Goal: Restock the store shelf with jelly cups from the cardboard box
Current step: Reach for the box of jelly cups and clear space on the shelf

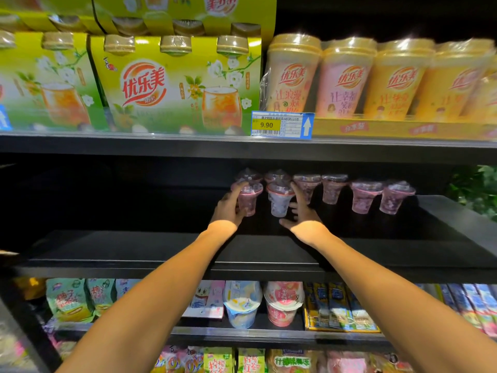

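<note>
Two jelly cups, the left cup (247, 198) and the right cup (279, 201), stood deep on the dark middle shelf (166, 249), well below the price tag (281, 124). Our left hand (228, 208) curled its fingers round the left cup; our right hand (301, 211) lay spread against the right cup, fingers straight. Right of them, a row of placed cups (365, 196) already stood. We judged restocking partly done: much of the shelf remained bare leftward; the cardboard box was not visible.

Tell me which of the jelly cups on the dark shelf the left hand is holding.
The leftmost front jelly cup. The left hand curls its fingers round it; the right hand is at the neighbouring cup, and the four cups further right stand untouched.
</note>
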A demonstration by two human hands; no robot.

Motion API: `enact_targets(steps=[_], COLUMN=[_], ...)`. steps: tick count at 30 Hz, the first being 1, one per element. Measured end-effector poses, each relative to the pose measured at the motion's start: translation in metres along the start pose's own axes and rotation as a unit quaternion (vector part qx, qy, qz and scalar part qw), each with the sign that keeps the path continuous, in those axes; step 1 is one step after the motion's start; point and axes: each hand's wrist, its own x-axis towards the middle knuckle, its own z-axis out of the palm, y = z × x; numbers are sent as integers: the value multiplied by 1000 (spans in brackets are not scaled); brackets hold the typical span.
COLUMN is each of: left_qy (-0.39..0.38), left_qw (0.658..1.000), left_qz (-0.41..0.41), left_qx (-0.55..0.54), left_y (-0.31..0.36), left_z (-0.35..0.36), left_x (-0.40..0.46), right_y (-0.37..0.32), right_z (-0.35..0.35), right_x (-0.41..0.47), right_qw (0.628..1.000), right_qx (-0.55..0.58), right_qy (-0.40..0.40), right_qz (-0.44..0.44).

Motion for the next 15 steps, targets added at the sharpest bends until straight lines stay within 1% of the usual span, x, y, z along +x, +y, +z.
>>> enact_targets(steps=[3,6,11,15], left_qy=[-25,-33,4,36], left_qw=[1000,999,1000,999], left_qz=[-4,-8,-19,-33], left_qx=[0,-8,-24,10], left_y=[3,7,14,21], left_z=[-5,-7,0,5], left_x=[-4,-7,-4,-2], right_y=[-3,-4,-9,-15], right_z=[-1,-2,-5,-3], right_x=[-2,-3,5,12], right_qw=[1000,1000,999,998], right_qx=[-8,-28,-42,-25], right_qy=[0,3,10,47], right_qz=[3,-4,-21,-36])
